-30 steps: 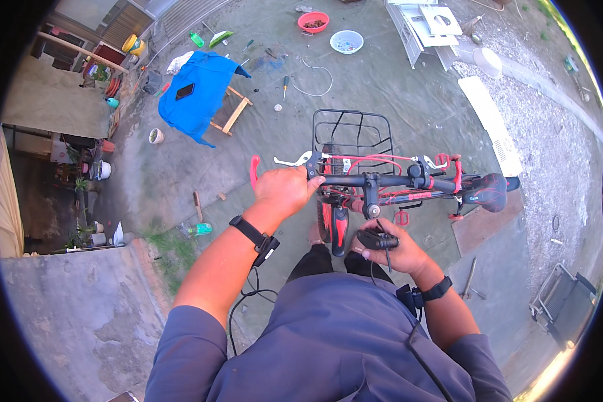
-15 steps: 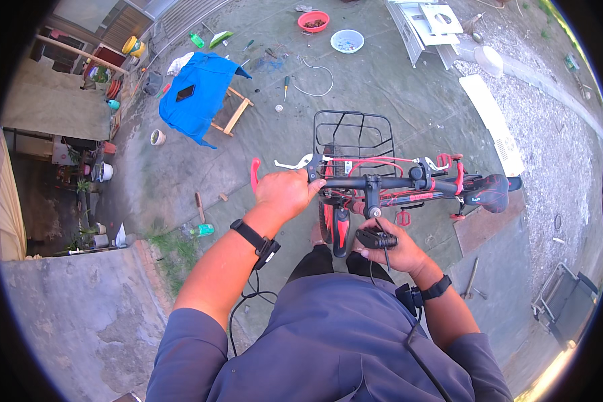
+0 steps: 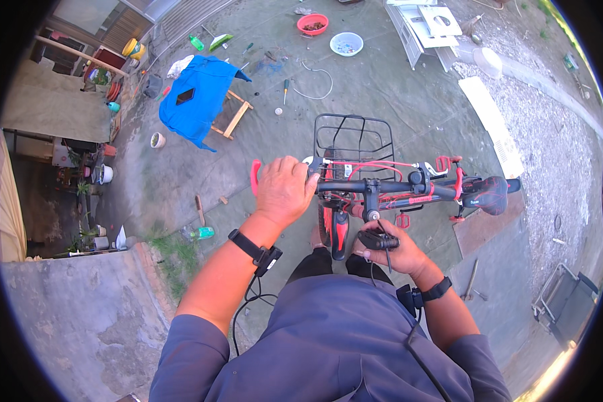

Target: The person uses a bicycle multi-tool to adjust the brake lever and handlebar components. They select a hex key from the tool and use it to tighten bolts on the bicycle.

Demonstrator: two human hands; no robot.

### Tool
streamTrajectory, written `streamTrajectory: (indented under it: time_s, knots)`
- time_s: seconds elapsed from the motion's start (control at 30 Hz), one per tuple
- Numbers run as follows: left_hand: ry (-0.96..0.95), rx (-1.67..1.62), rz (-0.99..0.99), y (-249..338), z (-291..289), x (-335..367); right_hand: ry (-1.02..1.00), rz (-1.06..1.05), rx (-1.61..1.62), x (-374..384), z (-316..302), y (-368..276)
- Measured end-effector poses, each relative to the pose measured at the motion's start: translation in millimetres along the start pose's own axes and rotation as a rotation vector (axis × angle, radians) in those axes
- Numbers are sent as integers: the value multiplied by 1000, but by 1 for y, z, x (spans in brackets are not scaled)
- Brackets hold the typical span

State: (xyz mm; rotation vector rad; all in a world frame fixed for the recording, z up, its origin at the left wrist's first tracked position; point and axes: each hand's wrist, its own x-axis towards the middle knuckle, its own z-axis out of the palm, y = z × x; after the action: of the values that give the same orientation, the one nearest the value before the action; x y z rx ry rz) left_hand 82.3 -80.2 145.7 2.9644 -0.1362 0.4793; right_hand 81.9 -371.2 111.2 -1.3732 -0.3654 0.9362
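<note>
A small black-and-red bicycle point(image 3: 419, 199) stands in front of me, its handlebar point(image 3: 345, 185) crosswise and its saddle point(image 3: 489, 195) at the right. My left hand point(image 3: 285, 191) is wrapped round the left end of the handlebar, fingers stretched over the brake lever, which it mostly covers. Beneath the handlebar stem point(image 3: 372, 201), close to my body, my right hand point(image 3: 402, 249) grips a black folding multi-tool point(image 3: 376, 239) with thin metal bits standing out from it. The tool is apart from the handlebar. A wire basket point(image 3: 355, 137) sits at the bicycle's front.
A stool draped with blue cloth point(image 3: 197, 100) bears a phone point(image 3: 185, 96). Beyond lie a screwdriver point(image 3: 286, 92), a red basin point(image 3: 313, 25) and a white basin point(image 3: 346, 44). A hammer point(image 3: 199, 210) is at left; a folding chair point(image 3: 566, 301) at right.
My left hand has rolled forward on the handlebar, its fingers now reaching over the brake lever. The right hand and its multi-tool have barely moved.
</note>
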Motion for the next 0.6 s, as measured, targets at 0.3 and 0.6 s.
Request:
streamTrajectory:
  time_s: [0.3, 0.6]
  knots:
    - [-355, 76, -194, 5, 15, 13, -5, 0, -4, 0, -3, -8]
    - [-278, 96, -192, 0, 24, 7, 27, 6, -26, -2, -3, -3]
